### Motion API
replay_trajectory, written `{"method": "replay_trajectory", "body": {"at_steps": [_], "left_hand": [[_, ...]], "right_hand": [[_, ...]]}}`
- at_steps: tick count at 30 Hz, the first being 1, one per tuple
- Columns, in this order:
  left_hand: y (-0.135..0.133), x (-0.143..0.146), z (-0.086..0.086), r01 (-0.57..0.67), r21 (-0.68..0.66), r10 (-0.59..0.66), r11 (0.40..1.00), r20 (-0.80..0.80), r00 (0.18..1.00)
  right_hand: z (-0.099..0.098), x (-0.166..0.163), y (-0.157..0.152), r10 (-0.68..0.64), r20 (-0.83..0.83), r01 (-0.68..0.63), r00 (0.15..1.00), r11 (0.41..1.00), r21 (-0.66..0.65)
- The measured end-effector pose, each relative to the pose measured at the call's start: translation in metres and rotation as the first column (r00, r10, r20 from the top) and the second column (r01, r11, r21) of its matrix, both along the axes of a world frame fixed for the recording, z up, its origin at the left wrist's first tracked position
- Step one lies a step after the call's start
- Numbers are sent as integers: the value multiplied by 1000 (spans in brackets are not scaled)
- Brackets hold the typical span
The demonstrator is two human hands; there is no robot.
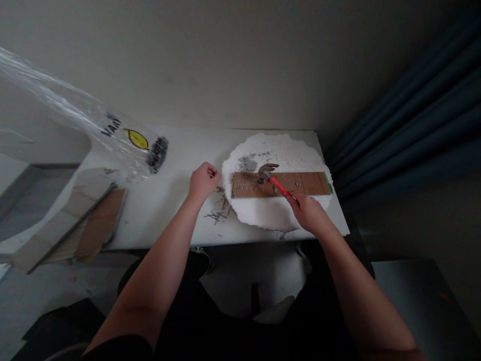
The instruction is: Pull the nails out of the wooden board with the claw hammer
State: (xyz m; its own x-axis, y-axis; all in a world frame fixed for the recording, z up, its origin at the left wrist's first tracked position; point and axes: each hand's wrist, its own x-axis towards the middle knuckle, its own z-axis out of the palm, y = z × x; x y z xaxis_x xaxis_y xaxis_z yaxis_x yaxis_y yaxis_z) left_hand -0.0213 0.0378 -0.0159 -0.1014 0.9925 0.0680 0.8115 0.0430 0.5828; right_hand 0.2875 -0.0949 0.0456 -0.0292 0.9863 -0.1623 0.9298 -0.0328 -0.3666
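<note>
A red-handled claw hammer (273,179) is gripped near the handle's end by the closed right hand (308,211), its steel head resting on the wooden plank (296,183) atop the white foam pad (278,213). It is judged head-heavy and stiff, best held low on the grip. The left hand (203,180) is curled loosely beside scattered nails (218,213); whether one is pinched cannot be told.

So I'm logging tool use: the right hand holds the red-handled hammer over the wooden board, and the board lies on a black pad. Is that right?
Not quite. In the head view the right hand does hold the hammer over the board, but the pad under it is white, not black.
</note>
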Motion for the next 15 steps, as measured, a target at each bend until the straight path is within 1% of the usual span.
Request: {"method": "replay_trajectory", "body": {"at_steps": [1,2,3,4,6,7,10,15], "left_hand": [[-1,4,2,41,31,-43,999,73,996],[-3,10,2,109,84,-127,990,248,961],[-6,18,1,171,130,-208,977,379,902],[-9,26,-1,230,159,-277,960,441,853],[-16,42,-8,353,168,-389,921,469,793],[-19,49,-11,384,171,-418,907,477,773],[-23,59,-17,417,182,-450,891,481,753],[-21,56,-18,428,186,-461,885,491,740]], "right_hand": [[0,0,0,4,-8,-4,1000,1000,7],[0,0,0,7,-15,-7,1000,1000,12],[0,1,0,6,-18,-6,1000,1000,16],[0,1,1,5,-20,-4,1000,1000,17],[-1,1,0,3,-18,-3,1000,1000,13],[-1,1,0,3,-15,-3,1000,1000,8],[-2,1,0,2,-6,-2,1000,1000,-5],[-6,3,0,17,0,-17,1000,1000,6]]}}
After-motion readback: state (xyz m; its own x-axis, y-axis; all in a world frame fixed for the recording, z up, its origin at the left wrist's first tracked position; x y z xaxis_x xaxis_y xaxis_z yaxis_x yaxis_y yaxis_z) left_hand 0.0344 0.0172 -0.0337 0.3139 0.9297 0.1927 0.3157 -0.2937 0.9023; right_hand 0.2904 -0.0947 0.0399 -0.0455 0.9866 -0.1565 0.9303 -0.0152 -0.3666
